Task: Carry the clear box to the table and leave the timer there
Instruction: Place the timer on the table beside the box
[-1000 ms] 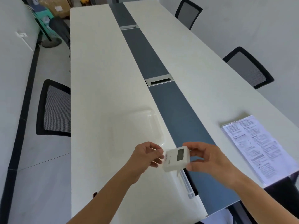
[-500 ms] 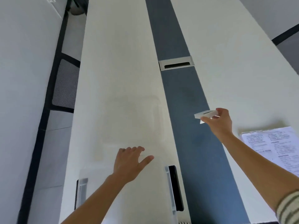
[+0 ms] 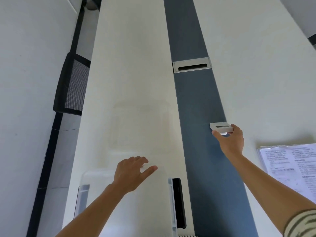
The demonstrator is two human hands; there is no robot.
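We are setting the timer (image 3: 221,127) down: our right hand (image 3: 230,142) is pinching it by its near edge over the table (image 3: 133,65), where the dark centre strip (image 3: 196,103) meets the white top. Our left hand (image 3: 131,173) is hanging spread and empty above the clear box (image 3: 171,202). Next, we judge, a gentle lowering and release

left hand (image 3: 130,173) hovers palm-down, fingers spread; right hand (image 3: 230,141) reaches forward, fingers pinched.
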